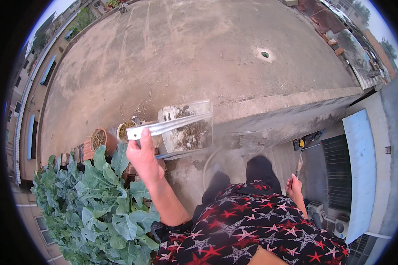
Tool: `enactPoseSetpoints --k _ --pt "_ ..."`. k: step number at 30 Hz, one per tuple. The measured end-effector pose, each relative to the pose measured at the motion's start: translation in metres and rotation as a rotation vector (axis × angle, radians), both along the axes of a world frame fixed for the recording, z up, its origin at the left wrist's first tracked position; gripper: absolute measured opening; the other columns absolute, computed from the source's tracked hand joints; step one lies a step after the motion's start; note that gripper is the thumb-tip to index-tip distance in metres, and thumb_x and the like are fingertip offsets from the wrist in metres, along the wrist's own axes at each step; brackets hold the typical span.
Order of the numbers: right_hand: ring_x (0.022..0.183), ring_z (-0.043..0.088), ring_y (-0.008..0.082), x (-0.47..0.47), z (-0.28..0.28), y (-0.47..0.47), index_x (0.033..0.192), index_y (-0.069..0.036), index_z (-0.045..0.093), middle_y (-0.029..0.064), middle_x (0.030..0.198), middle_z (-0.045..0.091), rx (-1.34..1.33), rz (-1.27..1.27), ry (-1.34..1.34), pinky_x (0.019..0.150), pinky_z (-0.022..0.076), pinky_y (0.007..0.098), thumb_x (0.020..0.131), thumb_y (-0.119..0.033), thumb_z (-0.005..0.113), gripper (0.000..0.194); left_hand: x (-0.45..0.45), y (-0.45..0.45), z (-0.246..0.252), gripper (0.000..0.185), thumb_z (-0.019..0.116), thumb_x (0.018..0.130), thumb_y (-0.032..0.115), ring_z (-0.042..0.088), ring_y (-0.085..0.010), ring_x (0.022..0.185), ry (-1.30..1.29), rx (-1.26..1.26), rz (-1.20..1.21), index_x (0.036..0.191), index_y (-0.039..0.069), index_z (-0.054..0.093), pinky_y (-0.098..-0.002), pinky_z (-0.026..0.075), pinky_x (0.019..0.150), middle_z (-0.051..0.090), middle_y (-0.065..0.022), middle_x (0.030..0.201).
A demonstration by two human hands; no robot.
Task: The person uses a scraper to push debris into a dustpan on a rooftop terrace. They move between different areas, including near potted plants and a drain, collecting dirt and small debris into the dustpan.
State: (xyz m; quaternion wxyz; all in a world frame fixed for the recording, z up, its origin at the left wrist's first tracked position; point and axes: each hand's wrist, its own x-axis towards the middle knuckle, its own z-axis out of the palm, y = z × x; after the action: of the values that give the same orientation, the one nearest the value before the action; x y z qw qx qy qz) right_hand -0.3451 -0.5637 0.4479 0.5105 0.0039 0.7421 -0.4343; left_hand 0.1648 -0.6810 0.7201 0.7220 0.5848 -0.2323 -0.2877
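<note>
My left hand [144,155] is closed on one end of a ribbed silver metal bar [175,124], thumb on top. The bar runs across a pale, partly see-through tray [185,142] like a dustpan, with soil and crumbs showing in it. Whether the bar is the tray's handle, I cannot tell. Lower right, my right hand [295,187] grips a small slender tool [298,167], whose tip looks brownish; its kind is unclear. My dark-trousered legs stand between the hands.
Broad-leaved cabbage-like plants [109,205] crowd the left. A terracotta pot [103,141] and a smaller pot [124,128] stand on the roof edge. Ahead spreads a concrete roof [199,49] with a drain hole [265,54]. Steps [280,159] descend at right, beside a blue awning [360,175].
</note>
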Motion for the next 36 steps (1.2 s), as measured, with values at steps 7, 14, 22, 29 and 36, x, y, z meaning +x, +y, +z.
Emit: enactPoseSetpoints --k 7,14,22,29,36 --pt "0.048 0.048 0.0148 -0.012 0.0 -0.045 0.075 -0.009 0.05 0.0014 0.06 0.051 0.194 0.231 0.09 0.042 0.0386 0.0289 0.082 -0.038 0.061 0.032 0.008 -0.069 -0.008 0.017 0.064 0.082 0.015 0.046 -0.005 0.062 -0.153 -0.027 0.049 0.083 -0.001 0.058 -0.0225 0.039 0.055 0.056 0.0005 0.075" --pt "0.048 0.048 0.015 -0.01 -0.06 -0.157 0.071 -0.009 0.05 0.0005 0.057 0.049 0.257 0.276 0.052 0.044 0.0401 0.0288 0.082 -0.042 0.061 0.037 0.038 -0.143 -0.005 0.021 0.063 0.083 0.016 0.053 -0.0087 0.07 -0.183 0.094 0.136 0.091 -0.003 0.059 -0.0256 0.044 0.064 0.061 -0.0034 0.077" --pt "0.047 0.048 0.0155 0.047 -0.108 -0.407 0.067 -0.013 0.047 0.0017 0.058 0.052 0.074 0.078 -0.277 0.045 0.0399 0.0288 0.084 -0.047 0.056 0.039 0.072 -0.297 -0.057 0.021 0.065 0.08 0.018 0.053 -0.0084 0.068 -0.237 0.332 0.305 0.086 -0.002 0.061 -0.0262 0.044 0.062 0.062 -0.0054 0.074" --pt "0.049 0.05 0.013 0.155 -0.011 -0.64 0.064 -0.015 0.048 0.0006 0.056 0.053 0.102 0.191 -0.391 0.041 0.0349 0.0276 0.084 -0.044 0.059 0.037 0.139 -0.446 -0.057 0.02 0.065 0.082 0.021 0.045 -0.0043 0.06 -0.122 0.511 0.419 0.081 0.001 0.061 -0.0225 0.035 0.052 0.056 0.0032 0.069" --pt "0.051 0.046 0.0116 0.175 0.135 -0.75 0.068 -0.015 0.051 0.0001 0.055 0.048 0.241 0.647 -0.207 0.045 0.0388 0.024 0.086 -0.054 0.05 0.043 0.181 -0.498 -0.004 0.035 0.066 0.08 0.032 0.046 -0.0074 0.06 -0.054 0.624 0.731 0.075 -0.003 0.062 -0.0277 0.04 0.055 0.057 -0.0006 0.063"
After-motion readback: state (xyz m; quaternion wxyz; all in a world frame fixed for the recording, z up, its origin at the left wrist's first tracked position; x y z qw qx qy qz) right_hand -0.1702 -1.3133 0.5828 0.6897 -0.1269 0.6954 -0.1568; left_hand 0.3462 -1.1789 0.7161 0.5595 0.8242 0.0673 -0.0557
